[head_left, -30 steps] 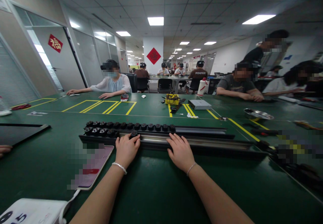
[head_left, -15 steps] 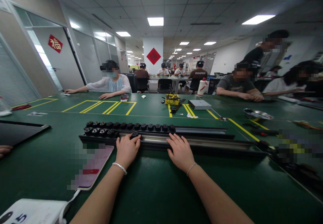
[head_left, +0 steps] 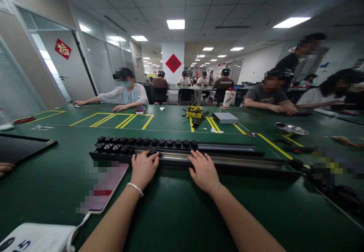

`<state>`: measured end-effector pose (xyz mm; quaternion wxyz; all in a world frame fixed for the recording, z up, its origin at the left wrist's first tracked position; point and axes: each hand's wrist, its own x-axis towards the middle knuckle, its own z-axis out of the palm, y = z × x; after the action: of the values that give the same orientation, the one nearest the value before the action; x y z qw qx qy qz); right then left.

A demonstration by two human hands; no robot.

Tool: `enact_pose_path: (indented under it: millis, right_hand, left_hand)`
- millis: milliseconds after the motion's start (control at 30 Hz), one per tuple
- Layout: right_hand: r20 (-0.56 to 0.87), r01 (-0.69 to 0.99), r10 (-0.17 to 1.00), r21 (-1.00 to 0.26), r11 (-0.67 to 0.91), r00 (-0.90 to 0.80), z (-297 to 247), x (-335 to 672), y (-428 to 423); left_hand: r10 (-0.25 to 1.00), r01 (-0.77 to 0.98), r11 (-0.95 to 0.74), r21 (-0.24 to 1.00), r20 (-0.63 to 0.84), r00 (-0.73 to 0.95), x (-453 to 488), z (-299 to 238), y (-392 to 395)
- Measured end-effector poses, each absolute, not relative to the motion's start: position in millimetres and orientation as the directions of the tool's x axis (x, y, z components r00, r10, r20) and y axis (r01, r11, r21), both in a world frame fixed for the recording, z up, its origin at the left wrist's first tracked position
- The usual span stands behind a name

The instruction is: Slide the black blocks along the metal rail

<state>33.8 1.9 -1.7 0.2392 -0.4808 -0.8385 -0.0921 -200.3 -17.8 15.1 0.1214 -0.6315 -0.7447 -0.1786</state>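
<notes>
My left hand rests at the near black rail, its fingers bent round a small black socket-like block on the rail. Part of the block is hidden behind the fingertips. My right hand lies farther right on the same rail, fingers apart and flat over its near edge, holding nothing. Several similar blocks sit along the rail's left end. Behind it, a second black rail carries a row of such blocks on its left part.
A phone with a cable lies left of my left forearm, near a white device. Across the green table stand a yellow box, a grey box and a metal bowl. Other people sit around; one hand shows at far left.
Almost nothing differs; both of my hands stay in place on the near rail, with the left fingers still at the same block.
</notes>
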Motion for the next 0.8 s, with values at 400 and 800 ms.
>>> enact_pose_path:
  millis: [400, 800]
  right_hand:
    - [0.495, 0.847, 0.755, -0.069, 0.527, -0.43, -3.7, 34.5, 3.5]
    - [0.487, 0.849, 0.762, -0.074, 0.523, -0.427, -2.2, 34.3, 2.5]
  left_hand:
    - [0.903, 0.987, 0.113, 0.113, 0.403, -0.149, -203.5, 12.8, -16.5]
    - [0.918, 0.987, 0.11, 0.117, 0.368, -0.146, -201.9, 13.7, -16.0]
